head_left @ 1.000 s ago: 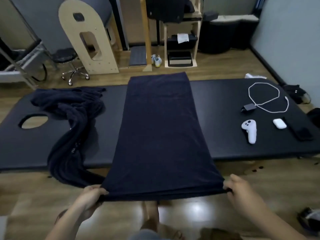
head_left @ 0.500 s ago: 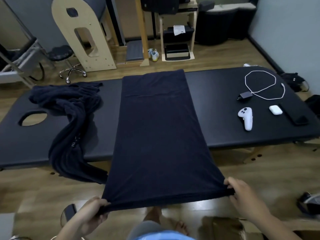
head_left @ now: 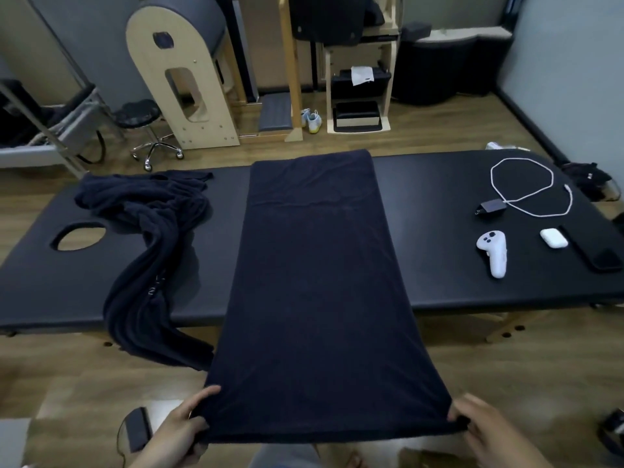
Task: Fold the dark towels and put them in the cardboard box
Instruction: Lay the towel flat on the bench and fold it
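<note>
A long dark towel (head_left: 317,282) lies stretched across the black massage table (head_left: 439,251), its far end on the table's back edge and its near end pulled off the front edge toward me. My left hand (head_left: 179,430) grips the near left corner. My right hand (head_left: 486,430) pinches the near right corner. A second dark towel (head_left: 145,244) lies crumpled on the table's left part and hangs over its front edge. A corner of the cardboard box (head_left: 425,459) shows at the bottom edge, mostly out of frame.
On the table's right end lie a white controller (head_left: 493,252), a white case (head_left: 553,237), a black phone (head_left: 594,253) and a charger with white cable (head_left: 526,194). A face hole (head_left: 78,235) opens at the left end. A small dark device (head_left: 136,428) lies on the floor.
The towel's near end has been pulled a little farther toward me and lifted taut. My view has shifted back; both hands keep their hold on the corners.
</note>
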Available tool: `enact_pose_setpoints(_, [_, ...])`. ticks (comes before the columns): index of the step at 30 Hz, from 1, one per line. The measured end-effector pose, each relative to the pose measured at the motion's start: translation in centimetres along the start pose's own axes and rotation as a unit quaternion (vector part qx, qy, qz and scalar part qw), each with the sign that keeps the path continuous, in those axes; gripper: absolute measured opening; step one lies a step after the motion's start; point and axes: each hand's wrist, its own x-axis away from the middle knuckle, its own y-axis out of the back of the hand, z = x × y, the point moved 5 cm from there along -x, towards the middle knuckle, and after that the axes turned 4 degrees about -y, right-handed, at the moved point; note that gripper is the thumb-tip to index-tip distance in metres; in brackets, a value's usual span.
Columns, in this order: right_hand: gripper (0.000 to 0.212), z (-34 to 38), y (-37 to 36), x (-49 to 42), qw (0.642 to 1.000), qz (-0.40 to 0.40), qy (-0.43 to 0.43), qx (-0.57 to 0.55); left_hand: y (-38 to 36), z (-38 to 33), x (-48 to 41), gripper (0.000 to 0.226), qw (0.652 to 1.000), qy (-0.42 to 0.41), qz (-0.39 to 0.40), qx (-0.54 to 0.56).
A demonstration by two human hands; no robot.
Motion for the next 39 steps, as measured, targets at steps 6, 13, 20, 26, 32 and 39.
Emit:
enact_pose_setpoints(6, [0.013, 2.1, 5.7, -4.2, 0.966, -0.132, 0.005, -0.223, 2.6, -5.2, -2.3, 0.022, 0.983, 0.011, 0.032, 0.178])
enact_pose_setpoints(13, [0.023, 11.1, 16.0, -17.6, 0.908, -0.233, -0.002, -0.348, 4.3, -20.3, -9.0, 0.093, 0.974, -0.089, 0.153, 0.142])
enact_pose_setpoints(20, [0.029, 12.8, 15.9, -31.9, 0.935, -0.089, -0.167, -0.301, 1.0, -27.6, -24.0, 0.032, 0.989, -0.021, 0.124, 0.08])
enact_pose_setpoints(26, [0.042, 9.3, 10.9, -31.0, 0.925, -0.033, -0.262, -0.275, 1.2, -25.1, -29.8, 0.062, 0.999, -0.001, 0.032, 0.027])
enact_pose_setpoints(32, [0.044, 7.8, 8.9, -29.7, 0.906, 0.012, -0.282, -0.316, 0.9, -25.8, -30.9, 0.025, 0.995, -0.082, -0.051, 0.003])
enact_pose_setpoints(39, [0.046, 6.8, 8.1, -27.8, 0.872, -0.011, -0.225, -0.435, 0.3, -23.2, -29.2, 0.045, 0.994, -0.029, 0.017, 0.102])
